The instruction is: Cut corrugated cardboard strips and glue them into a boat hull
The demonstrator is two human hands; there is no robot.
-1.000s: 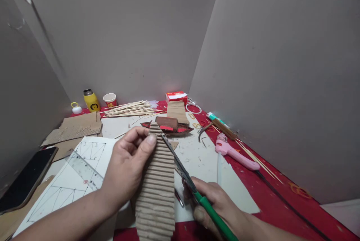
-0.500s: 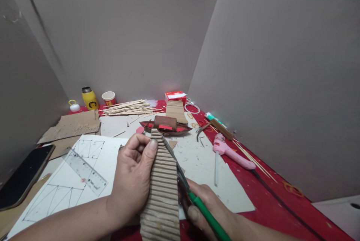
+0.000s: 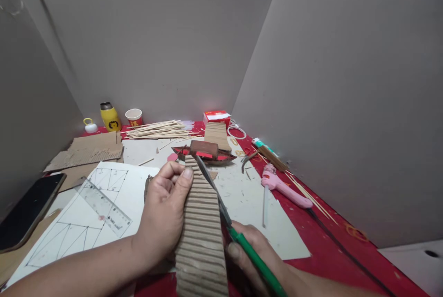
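Observation:
My left hand [image 3: 166, 209] pinches a strip of corrugated cardboard [image 3: 202, 232] near its far end, thumb on the ridged face. The strip runs toward me and out of the bottom of the view. In my right hand [image 3: 256, 251] are green-handled scissors [image 3: 254, 260], their dark blades lying along the strip's right edge and pointing away from me. How far the blades are parted I cannot tell. Just beyond the tips sits a model boat [image 3: 204, 150] with a brown canopy and red panels.
On the left lie a phone [image 3: 31, 209], a ruler [image 3: 107, 207] on a line drawing [image 3: 72, 241], and cardboard pieces [image 3: 93, 147]. Thin sticks [image 3: 159, 129], a paper cup [image 3: 134, 117] and a yellow bottle [image 3: 110, 117] stand behind. A pink glue gun [image 3: 287, 188] rests at right.
The near end of the cardboard strip has swung slightly right. The scissors' tips have shifted a little left and away from me. Both hands keep their hold.

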